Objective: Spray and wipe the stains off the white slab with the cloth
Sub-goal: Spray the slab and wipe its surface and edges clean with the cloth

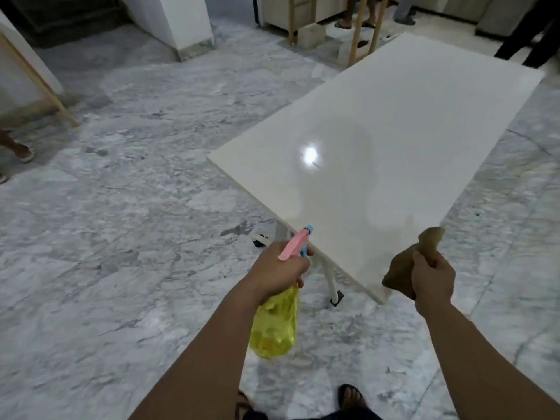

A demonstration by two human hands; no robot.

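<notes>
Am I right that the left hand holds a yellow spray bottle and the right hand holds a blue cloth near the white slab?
Not quite: the cloth is brown, not blue, as the head view shows. The rest stands: the left hand holds the yellow spray bottle, and the right hand holds the cloth near the white slab's near edge.

Both arms outstretched; left hand [277, 268] and right hand [431, 278] fingers curled.

head view | worn high, faces forward and down | white slab [378, 140] near, ahead-right | one view only
</notes>
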